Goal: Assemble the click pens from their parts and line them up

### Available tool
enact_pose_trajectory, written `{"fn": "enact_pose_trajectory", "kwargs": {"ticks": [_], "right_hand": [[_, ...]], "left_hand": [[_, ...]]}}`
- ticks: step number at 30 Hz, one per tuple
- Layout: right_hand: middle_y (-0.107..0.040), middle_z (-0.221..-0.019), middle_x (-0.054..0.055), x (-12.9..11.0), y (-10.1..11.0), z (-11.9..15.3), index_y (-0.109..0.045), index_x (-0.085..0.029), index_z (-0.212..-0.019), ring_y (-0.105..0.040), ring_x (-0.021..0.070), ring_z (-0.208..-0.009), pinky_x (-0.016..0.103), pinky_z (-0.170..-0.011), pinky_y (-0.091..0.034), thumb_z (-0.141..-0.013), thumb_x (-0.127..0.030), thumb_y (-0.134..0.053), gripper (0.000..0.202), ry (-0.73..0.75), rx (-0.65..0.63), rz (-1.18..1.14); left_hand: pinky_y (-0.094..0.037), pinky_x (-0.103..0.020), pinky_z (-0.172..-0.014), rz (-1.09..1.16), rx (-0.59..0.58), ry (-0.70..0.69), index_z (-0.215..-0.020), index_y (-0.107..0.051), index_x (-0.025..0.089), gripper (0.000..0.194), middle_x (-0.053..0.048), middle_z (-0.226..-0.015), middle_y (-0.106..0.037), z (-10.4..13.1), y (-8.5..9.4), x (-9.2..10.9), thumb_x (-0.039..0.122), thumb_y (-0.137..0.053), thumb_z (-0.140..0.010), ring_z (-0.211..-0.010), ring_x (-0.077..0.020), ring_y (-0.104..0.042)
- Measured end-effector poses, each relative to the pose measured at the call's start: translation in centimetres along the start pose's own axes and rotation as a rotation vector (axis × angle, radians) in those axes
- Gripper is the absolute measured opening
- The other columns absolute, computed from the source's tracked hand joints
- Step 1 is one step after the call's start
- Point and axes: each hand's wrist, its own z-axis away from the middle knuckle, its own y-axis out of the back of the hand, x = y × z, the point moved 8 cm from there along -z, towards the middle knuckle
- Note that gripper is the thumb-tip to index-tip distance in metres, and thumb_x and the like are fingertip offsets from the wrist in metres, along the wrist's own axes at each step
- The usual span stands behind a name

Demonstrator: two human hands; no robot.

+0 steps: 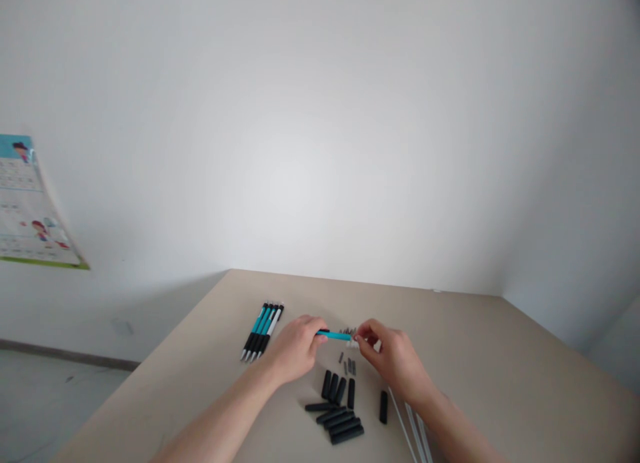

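My left hand (300, 343) is closed round a teal pen barrel (338, 336), held level with one end pointing right. At that end my right hand (390, 350) has thumb and forefinger pinched together; whatever sits between them is too small to make out. Small metal springs (351, 367) lie on the table just below the barrel. Little white and metallic pieces behind the barrel are partly hidden by it and my right fingers. Closer to me are several black rubber grips (343, 423), some upright in a row and some stacked aslant.
Several pens (263, 331) in teal and white with black grips lie side by side on the table (210, 403) to the left. One black grip (383, 407) and thin white refill tubes (413, 430) lie by my right forearm. A wall stands behind; a poster (35, 210) hangs left.
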Motion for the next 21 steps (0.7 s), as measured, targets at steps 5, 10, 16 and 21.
{"fn": "enact_pose_trajectory", "kwargs": {"ticks": [5, 10, 16, 21], "right_hand": [[-0.067, -0.075, 0.001, -1.3, -0.1, 0.1, -0.063, -0.02, -0.083, -0.059, 0.0139, -0.066, 0.023, -0.064, -0.042, -0.089, -0.026, -0.049, 0.016, 0.134, 0.004, -0.044], [-0.066, -0.076, 0.001, -1.2, 0.3, 0.2, -0.065, -0.02, -0.085, -0.059, 0.0139, -0.065, 0.023, -0.061, -0.043, -0.088, -0.026, -0.052, 0.014, 0.162, 0.027, -0.057], [-0.065, -0.075, 0.001, -1.4, 0.8, 0.3, -0.063, -0.021, -0.084, -0.058, 0.0138, -0.064, 0.023, -0.06, -0.044, -0.089, -0.025, -0.054, 0.012, 0.201, 0.099, -0.044], [-0.066, -0.081, 0.003, -2.3, 1.1, 0.8, -0.063, -0.021, -0.087, -0.06, 0.0147, -0.07, 0.023, -0.064, -0.045, -0.091, -0.022, -0.051, 0.012, 0.284, 0.144, -0.05]], "left_hand": [[-0.04, -0.026, -0.073, 0.018, 0.014, -0.03, -0.091, -0.059, 0.02, 0.013, -0.002, -0.086, -0.063, 0.1, 0.1, 0.3, 0.015, -0.047, -0.09, -0.083, -0.0175, -0.056], [-0.039, -0.026, -0.071, 0.011, 0.013, -0.038, -0.09, -0.059, 0.02, 0.013, -0.002, -0.082, -0.061, 0.1, 0.1, 0.3, 0.016, -0.047, -0.09, -0.08, -0.0174, -0.056], [-0.039, -0.025, -0.069, 0.013, -0.009, -0.042, -0.09, -0.06, 0.02, 0.011, -0.001, -0.079, -0.061, 0.1, 0.2, 0.7, 0.017, -0.05, -0.089, -0.076, -0.0167, -0.056], [-0.039, -0.024, -0.066, -0.022, -0.022, -0.027, -0.091, -0.061, 0.02, 0.008, -0.001, -0.079, -0.06, 0.3, 0.2, 0.9, 0.02, -0.053, -0.088, -0.074, -0.016, -0.055]]}}
